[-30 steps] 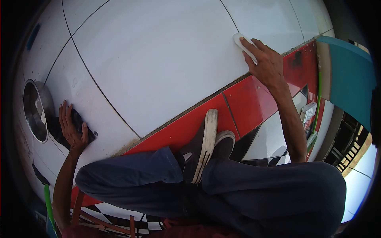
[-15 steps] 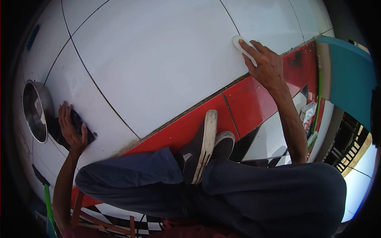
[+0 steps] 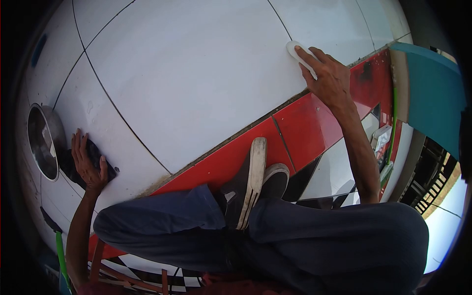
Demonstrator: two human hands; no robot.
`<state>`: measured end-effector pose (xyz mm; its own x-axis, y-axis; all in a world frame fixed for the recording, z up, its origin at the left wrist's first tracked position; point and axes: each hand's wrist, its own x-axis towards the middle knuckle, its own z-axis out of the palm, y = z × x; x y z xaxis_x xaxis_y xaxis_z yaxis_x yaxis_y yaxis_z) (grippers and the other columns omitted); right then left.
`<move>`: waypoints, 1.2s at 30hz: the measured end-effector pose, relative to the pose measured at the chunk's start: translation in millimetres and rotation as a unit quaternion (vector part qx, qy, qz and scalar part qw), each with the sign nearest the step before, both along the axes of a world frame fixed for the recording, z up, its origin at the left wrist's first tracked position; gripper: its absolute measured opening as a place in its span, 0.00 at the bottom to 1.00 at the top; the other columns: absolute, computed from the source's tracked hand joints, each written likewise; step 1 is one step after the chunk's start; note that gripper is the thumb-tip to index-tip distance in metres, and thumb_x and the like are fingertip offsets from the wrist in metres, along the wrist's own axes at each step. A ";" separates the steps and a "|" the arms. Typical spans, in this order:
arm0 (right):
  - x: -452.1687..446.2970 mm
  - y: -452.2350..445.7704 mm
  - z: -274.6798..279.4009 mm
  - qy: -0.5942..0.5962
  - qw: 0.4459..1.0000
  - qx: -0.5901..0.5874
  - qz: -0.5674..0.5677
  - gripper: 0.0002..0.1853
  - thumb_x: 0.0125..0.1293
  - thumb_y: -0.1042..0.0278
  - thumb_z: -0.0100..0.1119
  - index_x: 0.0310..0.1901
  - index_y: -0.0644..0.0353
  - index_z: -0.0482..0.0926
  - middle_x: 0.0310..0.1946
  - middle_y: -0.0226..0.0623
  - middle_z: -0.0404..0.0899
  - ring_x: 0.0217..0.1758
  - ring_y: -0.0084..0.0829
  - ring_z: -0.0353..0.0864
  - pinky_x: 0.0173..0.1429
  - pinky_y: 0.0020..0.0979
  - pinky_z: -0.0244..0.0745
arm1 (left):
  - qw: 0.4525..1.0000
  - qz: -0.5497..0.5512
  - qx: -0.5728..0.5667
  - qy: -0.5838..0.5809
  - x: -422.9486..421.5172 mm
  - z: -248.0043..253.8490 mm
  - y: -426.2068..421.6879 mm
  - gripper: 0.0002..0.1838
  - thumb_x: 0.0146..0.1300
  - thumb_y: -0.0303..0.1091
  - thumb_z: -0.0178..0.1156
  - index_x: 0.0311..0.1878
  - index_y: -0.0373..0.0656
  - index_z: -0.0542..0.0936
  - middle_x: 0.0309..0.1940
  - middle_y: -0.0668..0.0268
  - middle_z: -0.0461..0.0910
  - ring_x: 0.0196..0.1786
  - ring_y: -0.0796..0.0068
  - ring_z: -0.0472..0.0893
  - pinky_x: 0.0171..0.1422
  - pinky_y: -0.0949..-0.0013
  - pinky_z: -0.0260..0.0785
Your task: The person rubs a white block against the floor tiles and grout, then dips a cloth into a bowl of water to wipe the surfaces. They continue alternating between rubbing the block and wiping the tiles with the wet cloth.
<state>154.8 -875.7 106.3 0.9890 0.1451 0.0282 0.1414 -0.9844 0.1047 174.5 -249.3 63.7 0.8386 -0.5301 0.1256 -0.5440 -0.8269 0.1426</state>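
Observation:
My right hand (image 3: 330, 78) grips a smooth white oval block (image 3: 292, 47), pressed against the white tiles near the red border. Its fingers lie along the block and partly cover it, so I cannot tell exactly what it is. Over on the left, my left hand (image 3: 88, 164) lies flat with fingers spread on a crumpled black cloth (image 3: 109, 169). Just beyond that cloth, a shiny metal bowl (image 3: 57, 129) stands on the tiles.
Large white tiles (image 3: 196, 73) meet a red tiled edge (image 3: 231, 152). My shoes (image 3: 253, 182) rest beside that edge. A green-handled tool (image 3: 60, 250) is at lower left, a dark blue object (image 3: 39, 50) at upper left, a white box-like item (image 3: 381, 137) at right.
The view has shifted very slightly. Both hands keep nearly the same places, the right on the white block and the left on the black cloth.

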 end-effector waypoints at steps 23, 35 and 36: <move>5.2 -7.6 -0.2 0.003 0.999 0.036 -0.031 0.21 0.65 0.62 0.67 0.60 0.41 0.83 0.50 0.33 0.86 0.41 0.35 0.88 0.41 0.35 0.84 | 1.000 -0.002 -0.003 0.007 -0.5 3.5 -2.2 0.36 0.61 0.39 0.55 0.72 0.31 0.67 0.75 0.43 0.63 0.78 0.35 0.60 0.80 0.39 0.52; 6.9 -11.9 3.4 0.000 0.996 0.074 -0.058 0.18 0.67 0.62 0.65 0.58 0.43 0.85 0.45 0.34 0.87 0.37 0.38 0.87 0.41 0.36 0.82 | 1.000 0.000 -0.001 0.002 -0.3 2.9 -2.2 0.36 0.62 0.40 0.55 0.72 0.31 0.66 0.75 0.43 0.63 0.78 0.35 0.60 0.80 0.39 0.52; 6.1 -7.9 6.5 0.003 0.996 0.079 -0.034 0.18 0.67 0.63 0.65 0.58 0.44 0.85 0.44 0.33 0.87 0.36 0.38 0.87 0.40 0.36 0.82 | 1.000 0.001 -0.004 0.002 0.4 3.0 -2.9 0.36 0.62 0.40 0.55 0.72 0.31 0.66 0.75 0.43 0.63 0.78 0.35 0.60 0.80 0.39 0.52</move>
